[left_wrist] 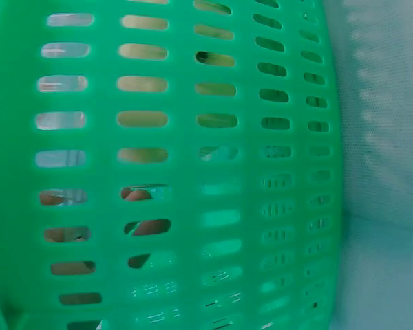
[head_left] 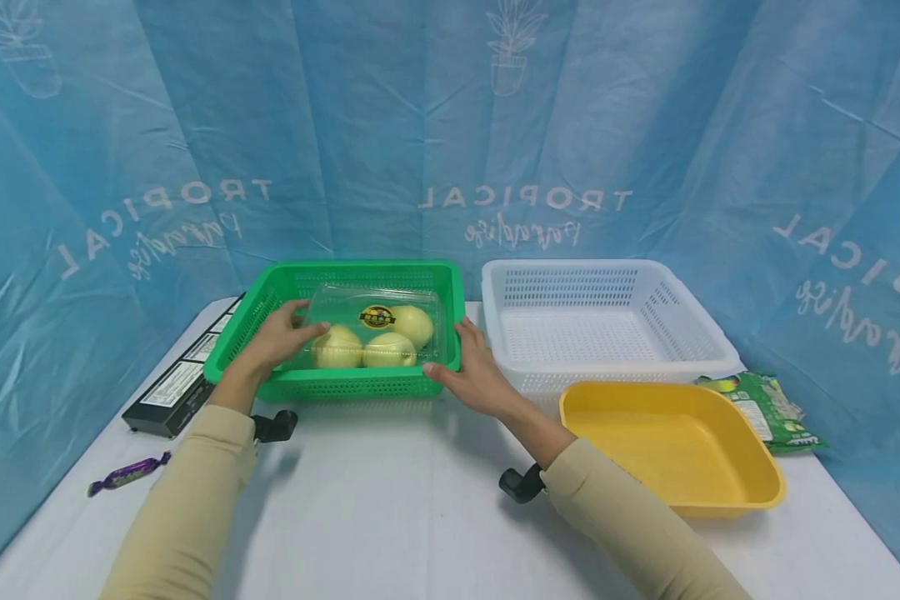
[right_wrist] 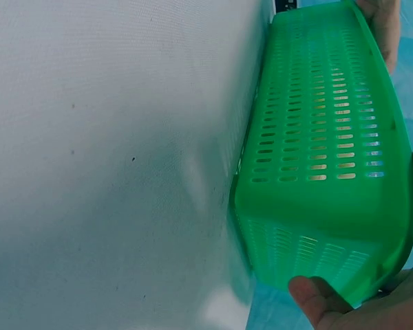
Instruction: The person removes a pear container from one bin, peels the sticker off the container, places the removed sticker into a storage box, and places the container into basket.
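Observation:
In the head view, a clear plastic fruit box with a black-and-gold label sits in a green basket. Three round, pale yellow fruits show through its walls. My left hand reaches over the basket's left side and holds the box's left end, thumb toward the top. Through the slots in the left wrist view, parts of its fingers show behind the basket wall. My right hand grips the basket's front right corner, with fingers along the outer end in the right wrist view.
Right of the green basket stands a white basket, with a yellow tray before it. A green snack packet lies at far right. At left are a black box with labels and a purple-wrapped candy. Blue curtains surround the table.

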`<state>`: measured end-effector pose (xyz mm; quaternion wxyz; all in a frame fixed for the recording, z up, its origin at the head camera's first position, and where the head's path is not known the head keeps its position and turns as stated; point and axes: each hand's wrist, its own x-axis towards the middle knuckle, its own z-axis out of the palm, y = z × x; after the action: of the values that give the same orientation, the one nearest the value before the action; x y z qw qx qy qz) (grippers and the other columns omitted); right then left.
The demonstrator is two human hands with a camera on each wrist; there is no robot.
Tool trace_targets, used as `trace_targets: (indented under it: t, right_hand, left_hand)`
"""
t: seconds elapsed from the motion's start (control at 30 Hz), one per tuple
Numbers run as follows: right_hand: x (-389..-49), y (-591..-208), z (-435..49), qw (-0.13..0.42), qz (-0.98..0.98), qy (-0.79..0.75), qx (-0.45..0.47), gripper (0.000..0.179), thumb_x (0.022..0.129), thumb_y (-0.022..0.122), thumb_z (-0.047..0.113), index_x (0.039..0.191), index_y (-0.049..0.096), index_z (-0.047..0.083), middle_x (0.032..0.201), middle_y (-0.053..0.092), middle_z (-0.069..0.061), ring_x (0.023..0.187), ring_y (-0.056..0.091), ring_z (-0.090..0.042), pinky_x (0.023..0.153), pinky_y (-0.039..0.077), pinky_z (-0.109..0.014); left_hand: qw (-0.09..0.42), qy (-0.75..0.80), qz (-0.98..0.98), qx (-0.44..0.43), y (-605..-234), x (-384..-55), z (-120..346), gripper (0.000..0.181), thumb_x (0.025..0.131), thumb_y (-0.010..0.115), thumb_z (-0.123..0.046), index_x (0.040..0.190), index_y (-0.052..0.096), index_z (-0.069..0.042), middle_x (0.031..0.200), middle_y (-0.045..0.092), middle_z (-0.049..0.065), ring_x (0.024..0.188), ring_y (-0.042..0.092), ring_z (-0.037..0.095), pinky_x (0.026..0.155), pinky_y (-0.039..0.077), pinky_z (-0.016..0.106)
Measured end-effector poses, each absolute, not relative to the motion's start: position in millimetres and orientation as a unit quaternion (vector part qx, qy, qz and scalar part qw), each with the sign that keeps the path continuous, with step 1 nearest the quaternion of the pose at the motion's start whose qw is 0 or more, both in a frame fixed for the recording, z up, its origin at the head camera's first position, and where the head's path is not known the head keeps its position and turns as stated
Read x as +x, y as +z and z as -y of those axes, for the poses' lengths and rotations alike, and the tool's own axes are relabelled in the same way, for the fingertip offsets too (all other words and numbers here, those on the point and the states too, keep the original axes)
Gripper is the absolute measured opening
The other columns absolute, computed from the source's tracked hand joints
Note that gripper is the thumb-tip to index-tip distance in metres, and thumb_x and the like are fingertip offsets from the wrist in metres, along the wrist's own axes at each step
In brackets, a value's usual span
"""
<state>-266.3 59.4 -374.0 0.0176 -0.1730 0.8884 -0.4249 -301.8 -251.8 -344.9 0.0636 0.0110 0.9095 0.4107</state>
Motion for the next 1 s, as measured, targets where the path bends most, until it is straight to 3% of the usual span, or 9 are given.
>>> trace_targets:
  t: [0.73, 1.0]
  right_hand:
    - [-267, -374, -59, 0.015, -0.889, -0.424, -0.174, 0.084, 0.091, 0.059, 0.038, 0.151, 0.011, 0.003, 0.159, 0.002, -0.014, 0.147, 0.009, -0.032, 0.116, 0.021, -0.052]
    - [-267, -374, -60, 0.021, -0.892, -0.418, -0.173, 0.087, 0.090, 0.057, 0.048, 0.151, 0.010, 0.006, 0.160, 0.001, -0.012, 0.148, 0.009, -0.031, 0.116, 0.022, -0.052]
  left_hand:
    - [-0.001, 0.462, -0.886, 0.051, -341, -297, 247, 0.084, 0.091, 0.056, -0.046, 0.153, 0.004, -0.021, 0.157, 0.009, 0.023, 0.144, 0.014, 0.043, 0.106, 0.026, 0.067]
    - [-0.004, 0.485, -0.873, 0.059, -338, -296, 242, 0.083, 0.091, 0.056, -0.046, 0.153, 0.004, -0.026, 0.158, 0.004, 0.019, 0.144, 0.009, 0.045, 0.106, 0.024, 0.068]
